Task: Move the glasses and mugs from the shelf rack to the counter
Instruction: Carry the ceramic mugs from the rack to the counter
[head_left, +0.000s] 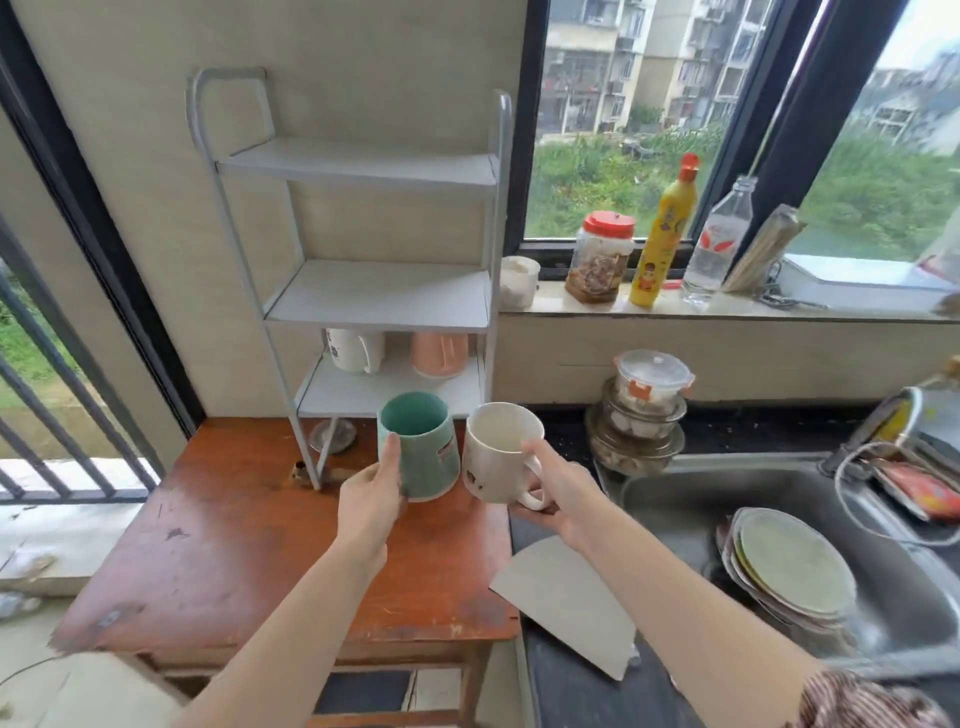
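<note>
My left hand (370, 501) grips a teal mug (421, 452) by its side, held in front of the white shelf rack (379, 301) above the wooden table (218, 545). My right hand (558, 491) holds a white mug (496, 457) by its handle, right beside the teal one. On the rack's bottom shelf stand a white mug with print (354, 351) and a pink cup (440, 354). The two upper shelves hold nothing.
A dark counter (566, 691) with a grey board (569, 603) lies right of the table. The steel sink (883, 587) holds stacked plates (789, 566). Stacked lidded containers (644, 410) stand behind it. Jars and bottles (660, 234) line the windowsill.
</note>
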